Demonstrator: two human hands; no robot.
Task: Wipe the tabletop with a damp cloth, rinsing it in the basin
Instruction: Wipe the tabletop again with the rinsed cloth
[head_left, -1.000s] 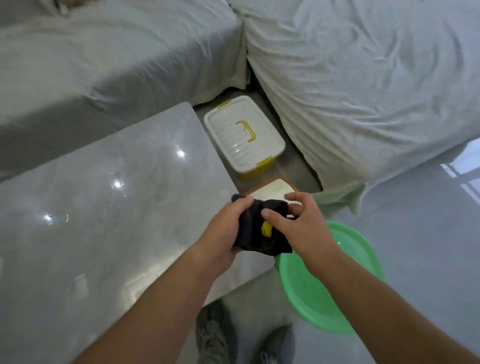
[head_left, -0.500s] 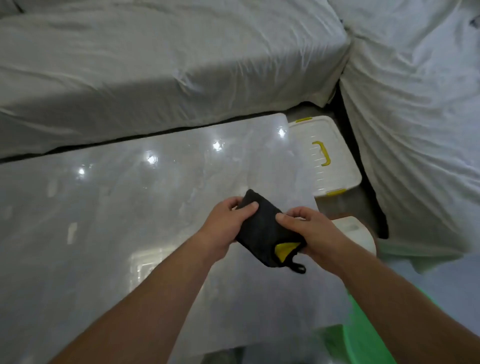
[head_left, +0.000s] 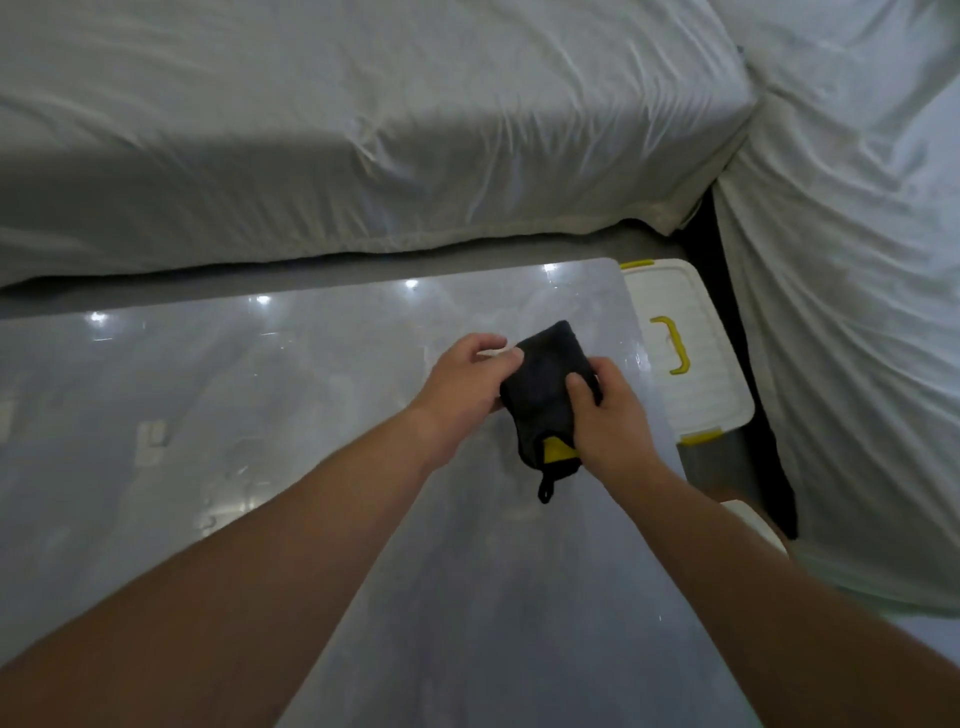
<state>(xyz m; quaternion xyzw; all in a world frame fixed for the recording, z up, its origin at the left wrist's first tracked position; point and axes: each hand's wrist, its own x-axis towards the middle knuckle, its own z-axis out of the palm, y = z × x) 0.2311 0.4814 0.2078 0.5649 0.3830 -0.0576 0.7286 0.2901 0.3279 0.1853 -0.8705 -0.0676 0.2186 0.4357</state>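
Black cloth (head_left: 545, 395), folded, with a yellow patch and a small hanging loop at its near end, held over the glossy grey tabletop (head_left: 260, 415) near the tabletop's far-right corner. Can't tell whether it touches the surface or sits just above it.

Left hand (head_left: 462, 387) pinches the cloth's left edge, thumb on top, fingers curled under. Right hand (head_left: 610, 421) grips the cloth's right side, thumb pressed onto the top face, fingers wrapped around the edge. Both hands closed on the cloth, close together, cloth between them.

Tabletop shows bright ceiling-light reflections along its far edge.

White storage box (head_left: 685, 364) with yellow handle and yellow clips sits on the floor just beside the tabletop's right edge. Beyond the tabletop's far edge: furniture under a wrinkled white sheet (head_left: 363, 130). Second sheet-covered piece (head_left: 857, 312) to the right of the box.

Basin not in view.
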